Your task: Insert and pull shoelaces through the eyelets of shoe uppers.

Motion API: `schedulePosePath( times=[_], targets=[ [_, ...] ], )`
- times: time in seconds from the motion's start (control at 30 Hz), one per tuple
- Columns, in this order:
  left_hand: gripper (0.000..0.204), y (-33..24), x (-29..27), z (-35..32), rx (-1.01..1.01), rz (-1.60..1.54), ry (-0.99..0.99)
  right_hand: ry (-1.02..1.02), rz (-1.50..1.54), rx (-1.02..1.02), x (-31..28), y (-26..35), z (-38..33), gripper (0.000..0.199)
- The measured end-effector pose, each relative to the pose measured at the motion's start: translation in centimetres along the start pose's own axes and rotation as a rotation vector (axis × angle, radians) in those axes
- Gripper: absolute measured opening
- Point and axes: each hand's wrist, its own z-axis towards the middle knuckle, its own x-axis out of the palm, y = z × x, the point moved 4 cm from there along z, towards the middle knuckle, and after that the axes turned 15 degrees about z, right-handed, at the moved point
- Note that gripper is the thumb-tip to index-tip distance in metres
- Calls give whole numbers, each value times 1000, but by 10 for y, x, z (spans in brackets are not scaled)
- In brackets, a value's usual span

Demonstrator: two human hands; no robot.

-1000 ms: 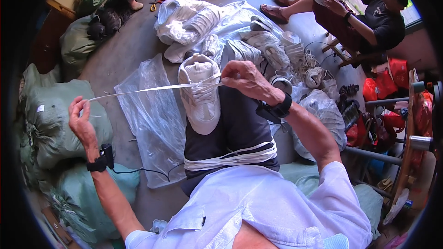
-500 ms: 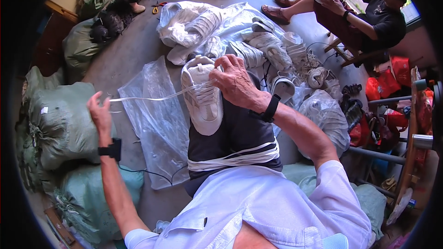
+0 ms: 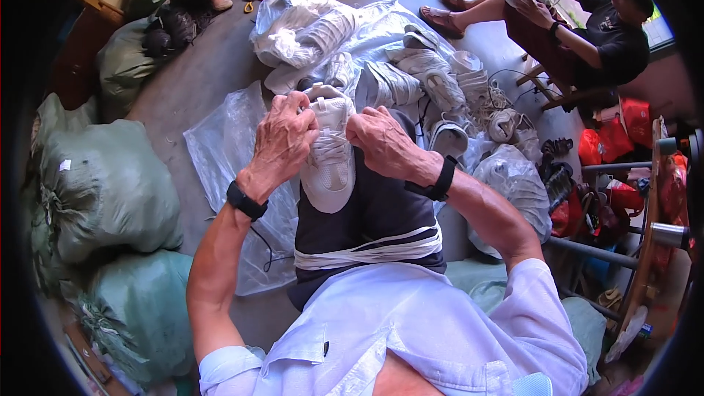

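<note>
Left hand (image 3: 284, 139) and right hand (image 3: 381, 141) gripped a white sneaker (image 3: 330, 158) resting on the knee, fingers closed apparently on its laces, beside clear plastic sheeting (image 3: 227, 154).

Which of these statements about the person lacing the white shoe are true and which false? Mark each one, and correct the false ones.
1. Both hands are on the white shoe. True: the left hand and right hand grip it from either side.
2. The shoe rests on the floor. False: it lies on the person's lap.
3. Each wrist bears a black band. True.
4. The clear plastic sheet lies to the person's right. False: it lies on the left side.
5. A pile of white shoes lies beyond the hands. True.
</note>
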Motion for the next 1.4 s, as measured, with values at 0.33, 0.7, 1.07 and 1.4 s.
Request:
schedulePosePath(
  times=[0.33,0.7,1.07,1.4],
  targets=[
    [10,-19,1,-17,-78,4,-330,-191,26,-9,-7,1,-10,9],
    [14,2,8,-12,-243,-183,38,-21,-128,149,3,12,27,9],
    [22,3,4,-10,-238,-189,97,-107,-60,108,11,-3,25,12],
    [10,-1,5,-14,-50,-37,-65,-116,139,161,7,-17,22,17]
  ],
)
